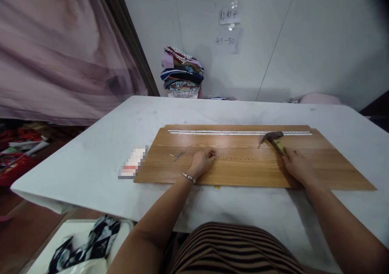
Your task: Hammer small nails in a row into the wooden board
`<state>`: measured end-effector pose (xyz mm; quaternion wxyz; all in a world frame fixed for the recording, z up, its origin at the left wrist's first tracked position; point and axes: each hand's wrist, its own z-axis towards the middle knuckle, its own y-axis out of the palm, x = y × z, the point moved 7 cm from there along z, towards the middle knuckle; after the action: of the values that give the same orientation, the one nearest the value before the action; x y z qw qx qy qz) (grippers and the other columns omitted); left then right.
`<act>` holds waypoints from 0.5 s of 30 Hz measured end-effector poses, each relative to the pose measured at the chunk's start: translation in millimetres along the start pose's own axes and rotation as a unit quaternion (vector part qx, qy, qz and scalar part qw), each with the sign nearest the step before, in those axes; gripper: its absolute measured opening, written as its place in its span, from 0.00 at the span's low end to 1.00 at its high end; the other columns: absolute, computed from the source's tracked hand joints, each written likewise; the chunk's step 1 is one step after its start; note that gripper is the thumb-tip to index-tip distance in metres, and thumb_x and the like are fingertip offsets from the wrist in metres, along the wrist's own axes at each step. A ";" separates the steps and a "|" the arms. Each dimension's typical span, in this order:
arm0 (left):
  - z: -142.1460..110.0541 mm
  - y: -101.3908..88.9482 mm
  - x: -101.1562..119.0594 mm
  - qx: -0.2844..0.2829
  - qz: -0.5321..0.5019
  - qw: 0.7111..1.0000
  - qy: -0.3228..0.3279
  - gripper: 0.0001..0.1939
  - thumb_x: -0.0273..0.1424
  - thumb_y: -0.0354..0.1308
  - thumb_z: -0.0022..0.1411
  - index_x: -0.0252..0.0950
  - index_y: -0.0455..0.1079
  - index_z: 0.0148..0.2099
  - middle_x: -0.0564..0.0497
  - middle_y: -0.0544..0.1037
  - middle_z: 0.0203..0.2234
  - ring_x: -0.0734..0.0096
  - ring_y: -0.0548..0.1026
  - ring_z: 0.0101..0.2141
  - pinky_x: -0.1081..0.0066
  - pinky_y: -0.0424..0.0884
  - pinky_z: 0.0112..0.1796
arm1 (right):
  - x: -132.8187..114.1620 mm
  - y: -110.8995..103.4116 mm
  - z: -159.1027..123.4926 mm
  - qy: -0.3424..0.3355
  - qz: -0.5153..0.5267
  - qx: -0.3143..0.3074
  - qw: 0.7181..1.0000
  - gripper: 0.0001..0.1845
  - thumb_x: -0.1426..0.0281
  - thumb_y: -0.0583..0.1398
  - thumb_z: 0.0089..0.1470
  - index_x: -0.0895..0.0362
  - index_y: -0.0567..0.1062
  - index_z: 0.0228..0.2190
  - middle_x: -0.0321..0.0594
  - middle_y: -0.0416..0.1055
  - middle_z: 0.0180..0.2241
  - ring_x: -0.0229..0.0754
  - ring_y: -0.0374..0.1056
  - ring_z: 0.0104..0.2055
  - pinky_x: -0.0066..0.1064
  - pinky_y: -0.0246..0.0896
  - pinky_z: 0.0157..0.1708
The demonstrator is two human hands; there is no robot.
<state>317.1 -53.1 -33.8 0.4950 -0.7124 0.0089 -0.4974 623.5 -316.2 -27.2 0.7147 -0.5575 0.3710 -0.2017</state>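
Note:
My right hand [297,165] is closed around the handle of a claw hammer [275,138], whose dark head is raised a little over the wooden board [322,160]. Low on the board, my left hand [203,161] has its fingertips pinched together; whatever sits between them is too small to make out. Just right of those fingertips runs a row of small dark nail marks [235,159], too fine to tell as heads or holes. Several loose nails [180,156] lie on the board to the left of my left hand. A bracelet [189,178] circles my left wrist.
Two white measuring strips [212,133] run along the board's far side. A blurred-out flat item [133,162] lies at its left on the white table [100,144]. Folded clothes [182,73] are stacked behind the table. A patterned cloth [91,241] lies on a seat at lower left.

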 end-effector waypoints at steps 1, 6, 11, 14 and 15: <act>0.1 -0.1 0.3 -0.001 0.005 1.000 -0.003 0.10 0.26 0.62 0.64 0.39 0.81 0.46 0.50 0.86 0.38 0.66 0.82 0.39 0.71 0.74 0.43 | 1.2 -0.9 -1.8 0.016 0.078 -0.003 0.997 0.21 0.66 0.56 0.62 0.60 0.78 0.53 0.55 0.79 0.41 0.55 0.75 0.43 0.42 0.70 0.43; 0.1 -0.4 3.0 0.002 0.023 1.000 0.006 0.09 0.27 0.62 0.63 0.39 0.82 0.43 0.50 0.87 0.39 0.64 0.82 0.41 0.70 0.74 0.44 | -21.6 4.9 -32.7 0.121 0.463 -0.089 0.873 0.26 0.49 0.69 0.47 0.53 0.79 0.42 0.38 0.74 0.28 0.41 0.67 0.26 0.32 0.67 0.25; -0.8 0.9 4.4 -0.003 0.015 0.999 0.037 0.07 0.27 0.62 0.64 0.40 0.82 0.39 0.51 0.86 0.37 0.65 0.81 0.40 0.70 0.73 0.43 | -96.6 -2.0 -65.0 0.106 0.577 -0.177 0.790 0.28 0.48 0.76 0.38 0.53 0.76 0.32 0.35 0.71 0.26 0.35 0.62 0.23 0.26 0.61 0.19; -0.8 1.3 4.2 0.001 0.006 0.999 0.045 0.06 0.28 0.63 0.64 0.40 0.83 0.38 0.51 0.86 0.37 0.65 0.81 0.40 0.70 0.73 0.43 | -130.2 -15.7 -77.3 0.087 0.591 -0.176 0.782 0.27 0.49 0.75 0.41 0.53 0.77 0.36 0.36 0.72 0.28 0.35 0.62 0.23 0.27 0.61 0.18; -0.8 1.5 4.2 0.003 0.004 0.999 0.046 0.06 0.28 0.64 0.64 0.40 0.83 0.38 0.51 0.86 0.37 0.66 0.80 0.39 0.70 0.73 0.43 | -138.3 -22.9 -79.7 0.075 0.597 -0.168 0.781 0.25 0.50 0.74 0.44 0.52 0.77 0.37 0.36 0.72 0.30 0.35 0.62 0.24 0.27 0.62 0.18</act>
<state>319.3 -56.5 -31.9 0.4980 -0.6872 0.0328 -0.5279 477.2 -277.5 28.4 0.5567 -0.3191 0.7103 0.2894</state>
